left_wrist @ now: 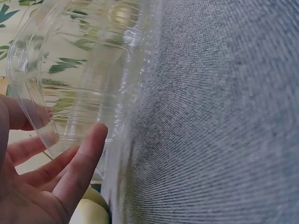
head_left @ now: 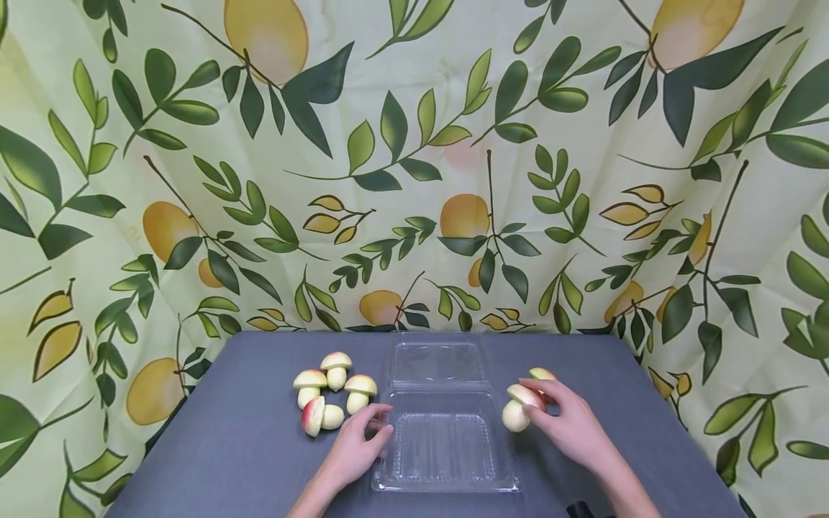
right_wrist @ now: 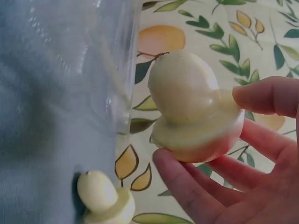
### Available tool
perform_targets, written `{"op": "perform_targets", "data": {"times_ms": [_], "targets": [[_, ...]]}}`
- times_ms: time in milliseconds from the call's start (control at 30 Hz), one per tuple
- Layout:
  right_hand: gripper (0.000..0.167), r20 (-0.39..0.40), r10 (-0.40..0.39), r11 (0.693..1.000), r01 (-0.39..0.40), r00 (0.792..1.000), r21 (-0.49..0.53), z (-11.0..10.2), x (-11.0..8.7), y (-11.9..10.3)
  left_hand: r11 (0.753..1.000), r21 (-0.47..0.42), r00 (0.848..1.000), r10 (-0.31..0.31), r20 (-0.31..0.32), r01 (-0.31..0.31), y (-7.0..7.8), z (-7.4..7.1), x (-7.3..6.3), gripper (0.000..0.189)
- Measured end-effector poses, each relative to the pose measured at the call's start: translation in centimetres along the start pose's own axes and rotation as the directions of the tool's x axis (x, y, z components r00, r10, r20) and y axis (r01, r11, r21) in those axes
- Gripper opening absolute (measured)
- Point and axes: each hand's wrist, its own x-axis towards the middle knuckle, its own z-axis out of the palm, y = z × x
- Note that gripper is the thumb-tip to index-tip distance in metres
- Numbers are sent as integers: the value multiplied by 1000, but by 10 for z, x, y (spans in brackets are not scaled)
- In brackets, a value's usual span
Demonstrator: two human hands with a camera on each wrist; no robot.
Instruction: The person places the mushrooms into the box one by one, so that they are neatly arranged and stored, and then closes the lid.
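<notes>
My right hand (head_left: 570, 421) holds an artificial mushroom (right_wrist: 184, 88), pale with a reddish cap, between thumb and fingertips, to the right of a clear plastic container (head_left: 447, 482). Another artificial mushroom (right_wrist: 98, 191) is on the table beyond that hand, partly hidden by it in the head view. At the container's left edge is my left hand (head_left: 355, 446), its fingers spread and touching the rim (left_wrist: 23, 70). The container lies with its lid (head_left: 440, 360) folded back. Several more artificial mushrooms (head_left: 359, 392) form a loose ring left of the container.
A grey-blue cloth (head_left: 239, 439) covers the table. Behind it and along both sides hangs a pale curtain (head_left: 414, 237) printed with leaves and yellow fruit. A small black object (head_left: 579, 509) shows near the right forearm at the bottom of the head view.
</notes>
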Motion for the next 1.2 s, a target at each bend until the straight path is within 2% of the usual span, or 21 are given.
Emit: {"op": "perform_targets", "data": {"times_ms": [200, 500, 633, 900, 1033, 1200], "targets": [[36, -22, -53, 996, 54, 998, 70, 10, 2, -14, 1000, 7, 1000, -3, -3, 3, 0, 1, 0, 36], [38, 25, -16, 981, 11, 1000, 195, 32, 6, -31, 1000, 25, 1000, -16, -12, 16, -1, 2, -1, 35], [39, 51, -23, 977, 12, 998, 213, 43, 10, -38, 999, 37, 1000, -13, -23, 14, -1, 2, 0, 34], [40, 39, -23, 970, 13, 999, 243, 64, 16, -47, 1000, 11, 1000, -22, -10, 22, 1, 0, 1, 35], [39, 46, -43, 962, 29, 998, 271, 76, 17, -50, 1000, 19, 1000, -21, -15, 22, 1, 0, 1, 35], [38, 74, -80, 964, 58, 994, 260, 93, 17, -52, 1000, 22, 1000, -20, -14, 20, 1, 0, 0, 35]]}}
